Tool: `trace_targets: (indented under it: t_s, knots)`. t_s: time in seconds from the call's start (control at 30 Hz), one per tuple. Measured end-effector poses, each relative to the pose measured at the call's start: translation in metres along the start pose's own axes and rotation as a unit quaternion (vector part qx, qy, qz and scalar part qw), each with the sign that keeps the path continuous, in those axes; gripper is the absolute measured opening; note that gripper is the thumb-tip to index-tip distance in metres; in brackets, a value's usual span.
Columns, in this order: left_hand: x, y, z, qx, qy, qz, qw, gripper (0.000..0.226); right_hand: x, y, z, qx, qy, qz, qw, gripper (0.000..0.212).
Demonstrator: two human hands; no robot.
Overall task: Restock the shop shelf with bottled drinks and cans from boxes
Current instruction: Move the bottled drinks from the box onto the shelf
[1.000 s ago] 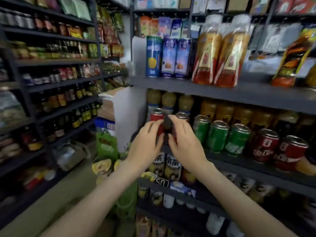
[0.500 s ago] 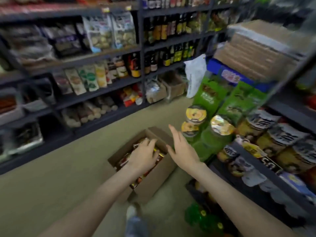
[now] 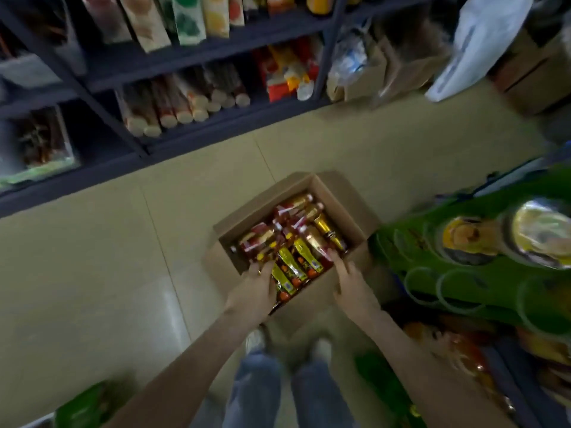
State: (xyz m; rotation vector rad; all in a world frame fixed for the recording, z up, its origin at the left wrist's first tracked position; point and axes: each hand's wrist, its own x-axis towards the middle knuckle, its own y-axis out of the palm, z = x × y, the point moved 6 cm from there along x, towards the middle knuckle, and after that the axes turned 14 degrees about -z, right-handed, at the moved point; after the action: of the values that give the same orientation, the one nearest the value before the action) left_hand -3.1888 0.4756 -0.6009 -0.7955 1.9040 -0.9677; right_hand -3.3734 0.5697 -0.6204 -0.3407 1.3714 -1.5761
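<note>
An open cardboard box [image 3: 342,195] stands on the floor in front of my feet. Several bottled drinks [image 3: 304,239] with red caps and yellow and red labels lie on their sides inside it. My left hand [image 3: 255,290] rests palm down on the nearest bottles at the box's front left; its fingers curl over them and its grip is hidden. My right hand [image 3: 352,284] reaches in at the front right, fingers apart, fingertips touching a bottle.
A green display rack [image 3: 463,273] with round lidded tubs crowds the box's right side. Dark shelving [image 3: 197,134] with packaged goods runs along the far side of the beige floor. A white plastic bag [image 3: 482,41] and cartons [image 3: 537,75] sit at the top right.
My view swung from the can shelf down to the floor box. Both hands left the cans on the shelf and came down onto the bottles in the box.
</note>
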Motion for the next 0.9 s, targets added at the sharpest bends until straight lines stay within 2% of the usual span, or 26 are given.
trace_targets:
  t_s: [0.13,0.27,0.37,0.47,0.6,0.77,0.83,0.9]
  knots:
    - [0.053,0.08,0.03,-0.02,-0.044,0.017,0.999,0.052,0.057,0.082,-0.039,-0.017,-0.005,0.055,0.998,0.086]
    - [0.105,0.173,0.053,-0.048,-0.096,0.031,0.994,0.053,0.119,0.17,-0.078,-0.11,-0.061,0.089,0.988,0.088]
    - [0.134,0.243,0.063,-0.048,-0.129,0.04,0.99,0.056,0.165,0.225,-0.105,-0.193,-0.116,0.105,0.969,0.097]
    - [0.15,0.301,0.063,-0.072,-0.167,0.052,0.982,0.058,0.203,0.266,-0.13,-0.222,-0.123,0.118,0.96,0.098]
    - [0.162,0.351,0.055,-0.095,-0.192,0.049,0.976,0.059,0.244,0.298,-0.157,-0.17,-0.087,0.097,0.977,0.094]
    - [0.179,0.373,0.043,-0.148,-0.205,0.011,0.967,0.054,0.27,0.305,-0.164,-0.118,-0.094,0.092,0.984,0.096]
    - [0.187,0.371,0.041,-0.187,-0.221,-0.014,0.957,0.05,0.275,0.298,-0.166,-0.033,-0.078,0.095,0.992,0.096]
    - [0.196,0.363,0.039,-0.234,-0.23,-0.036,0.944,0.049,0.277,0.287,-0.169,0.071,-0.027,0.117,0.99,0.094]
